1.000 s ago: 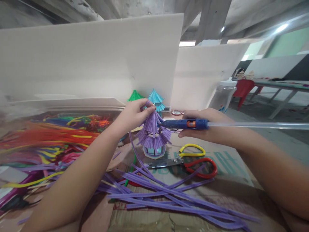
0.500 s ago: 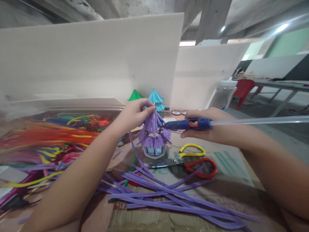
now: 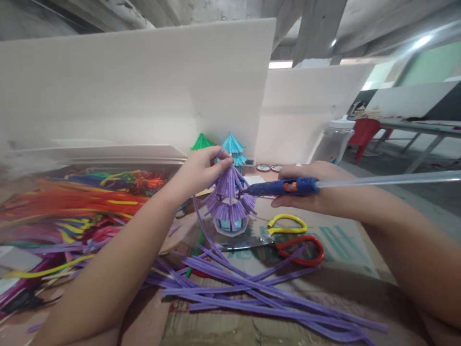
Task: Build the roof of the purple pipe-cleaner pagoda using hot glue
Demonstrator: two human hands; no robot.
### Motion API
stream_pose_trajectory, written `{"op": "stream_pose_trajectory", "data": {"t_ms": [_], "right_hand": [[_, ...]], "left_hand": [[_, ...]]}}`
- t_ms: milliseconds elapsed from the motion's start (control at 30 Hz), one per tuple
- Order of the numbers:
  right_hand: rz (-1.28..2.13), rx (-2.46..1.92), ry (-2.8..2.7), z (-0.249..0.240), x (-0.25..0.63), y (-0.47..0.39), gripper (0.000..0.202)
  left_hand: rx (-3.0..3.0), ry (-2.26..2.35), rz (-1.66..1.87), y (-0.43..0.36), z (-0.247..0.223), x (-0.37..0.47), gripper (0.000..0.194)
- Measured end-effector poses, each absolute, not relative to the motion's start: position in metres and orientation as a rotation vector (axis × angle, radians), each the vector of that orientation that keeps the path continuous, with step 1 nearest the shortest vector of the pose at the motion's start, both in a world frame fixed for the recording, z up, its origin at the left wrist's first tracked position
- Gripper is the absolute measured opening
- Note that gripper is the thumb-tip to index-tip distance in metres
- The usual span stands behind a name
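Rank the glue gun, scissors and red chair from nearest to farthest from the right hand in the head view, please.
1. Glue gun, held in the right hand.
2. Scissors, on the cardboard below.
3. Red chair, far right background.

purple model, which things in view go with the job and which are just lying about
In use: purple model; left hand at its top; glue gun in the right hand; likely purple strips and scissors.

Lying about, seemingly: bottle; orange strips; green-roofed model.
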State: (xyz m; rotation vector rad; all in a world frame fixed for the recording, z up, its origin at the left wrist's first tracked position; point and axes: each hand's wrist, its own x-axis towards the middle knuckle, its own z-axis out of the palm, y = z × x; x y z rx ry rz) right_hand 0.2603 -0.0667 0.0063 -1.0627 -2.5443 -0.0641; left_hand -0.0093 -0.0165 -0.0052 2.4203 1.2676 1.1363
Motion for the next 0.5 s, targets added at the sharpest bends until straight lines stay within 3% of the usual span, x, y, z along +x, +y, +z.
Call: {"op": "stream_pose_trajectory", "data": {"t_ms": [500], "right_hand": [[-0.086,-1.07,-2.545,0.0031,0.2611,-0.0639,0.049]], "left_hand": [[2.409,1.279,1.131,-0.0177,-0.004,-0.0085,0.026]]}}
